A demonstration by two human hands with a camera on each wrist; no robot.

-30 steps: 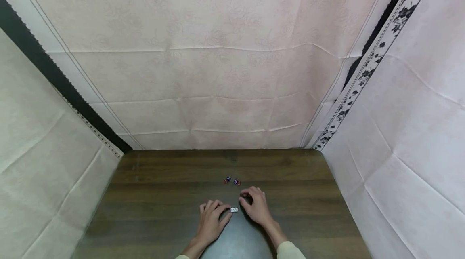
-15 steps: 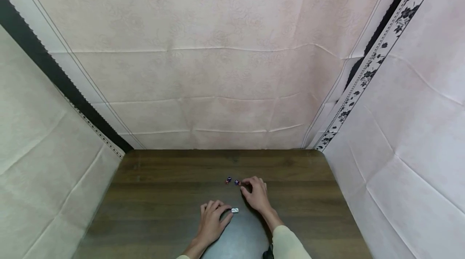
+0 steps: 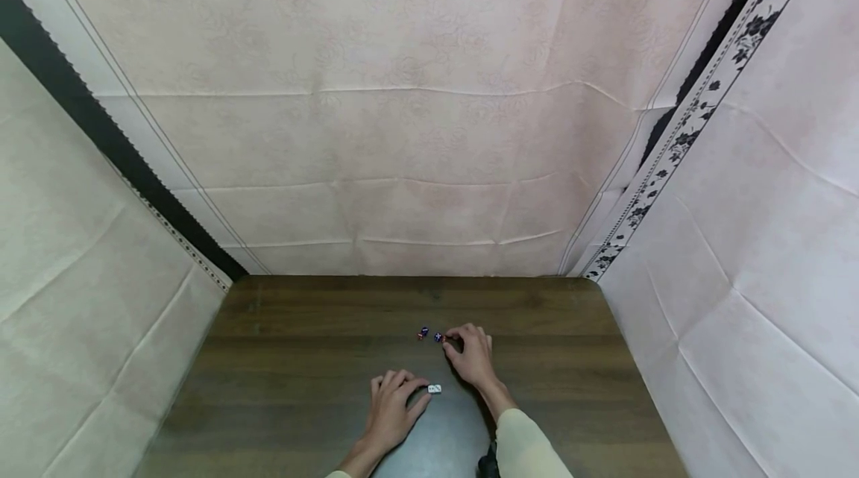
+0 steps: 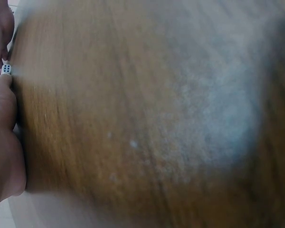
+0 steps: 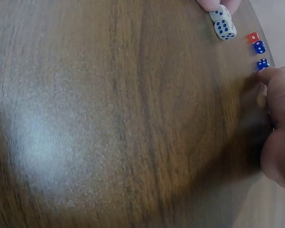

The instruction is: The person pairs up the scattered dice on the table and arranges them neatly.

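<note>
Two white dice with dark pips (image 3: 435, 388) stand side by side on the wooden table. My left hand (image 3: 389, 411) pinches them at one end between thumb and index finger; its other fingers spread on the tabletop. Farther forward, my right hand (image 3: 475, 359) has thumb and index finger closed around a small red die beside a blue die (image 3: 438, 337). In the right wrist view the thumb covers most of that red die, next to the blue die (image 5: 262, 64). Just left of these lie another blue die (image 5: 260, 47) and a red die (image 5: 253, 37), touching or nearly so.
The brown wooden table (image 3: 302, 359) reaches back to a pale patterned cloth (image 3: 416, 165). Similar cloth hangs along the left (image 3: 80, 314) and right (image 3: 758, 277) sides. A dark strap part (image 3: 488, 463) shows beside the right sleeve.
My right hand has moved forward to the small dice, and its fingertips have come together at the red one. My left hand stays at the white dice.
</note>
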